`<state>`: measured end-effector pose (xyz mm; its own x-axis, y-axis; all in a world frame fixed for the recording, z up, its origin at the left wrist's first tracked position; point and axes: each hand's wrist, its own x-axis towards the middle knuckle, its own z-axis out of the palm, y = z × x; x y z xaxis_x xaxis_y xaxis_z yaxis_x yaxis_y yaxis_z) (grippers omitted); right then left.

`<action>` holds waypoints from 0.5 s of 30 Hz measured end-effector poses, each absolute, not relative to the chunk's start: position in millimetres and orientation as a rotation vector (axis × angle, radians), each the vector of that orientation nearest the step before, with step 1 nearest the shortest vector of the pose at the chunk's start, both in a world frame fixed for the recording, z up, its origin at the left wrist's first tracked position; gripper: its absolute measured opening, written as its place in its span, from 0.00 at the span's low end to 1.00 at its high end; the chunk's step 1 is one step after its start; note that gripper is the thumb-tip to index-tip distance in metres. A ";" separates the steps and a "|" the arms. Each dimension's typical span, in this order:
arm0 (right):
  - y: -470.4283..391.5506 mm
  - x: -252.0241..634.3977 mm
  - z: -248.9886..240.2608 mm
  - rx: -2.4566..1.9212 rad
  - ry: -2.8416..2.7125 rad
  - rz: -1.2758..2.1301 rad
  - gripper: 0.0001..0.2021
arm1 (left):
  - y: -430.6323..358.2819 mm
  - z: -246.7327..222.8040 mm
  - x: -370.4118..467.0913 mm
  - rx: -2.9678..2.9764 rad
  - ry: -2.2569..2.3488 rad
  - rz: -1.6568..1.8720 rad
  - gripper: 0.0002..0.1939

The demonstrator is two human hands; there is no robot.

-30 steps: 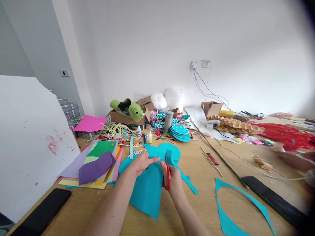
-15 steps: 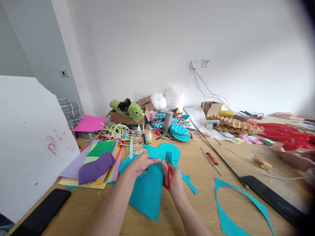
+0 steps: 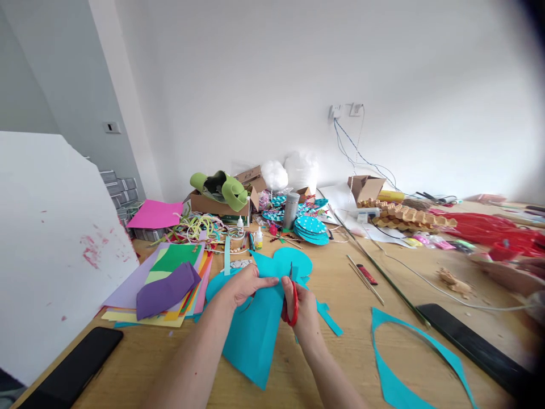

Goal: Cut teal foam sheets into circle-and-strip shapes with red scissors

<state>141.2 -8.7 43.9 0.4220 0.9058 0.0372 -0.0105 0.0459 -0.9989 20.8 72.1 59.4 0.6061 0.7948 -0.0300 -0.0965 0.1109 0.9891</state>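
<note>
My left hand (image 3: 249,283) is closed on a blue sheet of paper (image 3: 254,341), with the thumb lying across its top face. The sheet hangs down toward me over the table. In my right hand (image 3: 304,312) is a pair of red-handled scissors (image 3: 293,307), my fingers through the loops. The blades point away from me at the right edge of the sheet, close to my left thumb. Behind them lies a round blue paper piece (image 3: 293,261). A narrow blue paper strip (image 3: 330,321) rests right of my right hand.
Coloured paper sheets (image 3: 166,284) are stacked at left, near a black phone (image 3: 72,369). A blue paper offcut (image 3: 378,352) lies at right beside a dark phone-like slab (image 3: 468,346). Glue bottles (image 3: 259,238), a grey cylinder (image 3: 291,211) and egg trays (image 3: 409,218) stand farther back.
The scissors and my right hand have shifted slightly right, and the blades look closer together. The sheet's lower corner has swung a little left. My left hand has barely moved.
</note>
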 end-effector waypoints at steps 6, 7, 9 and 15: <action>-11.3 156.0 49.8 -1.224 -0.646 0.676 0.26 | 78.6 69.4 9.6 1.253 0.699 0.722 0.19; -12.5 160.8 51.6 -1.203 -0.602 0.599 0.25 | 80.2 72.5 6.6 1.218 0.674 0.758 0.19; -13.7 169.9 54.0 -1.170 -0.541 0.465 0.25 | 83.6 79.1 0.0 1.175 0.647 0.852 0.22; -8.8 166.2 43.7 -1.467 -0.957 0.561 0.24 | 88.7 98.0 -19.7 1.027 0.695 1.129 0.19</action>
<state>166.2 -8.8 43.7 0.5399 0.8191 0.1938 0.2312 0.0770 -0.9698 -19.7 88.7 98.0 0.3086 0.9502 0.0443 -0.3886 0.0835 0.9176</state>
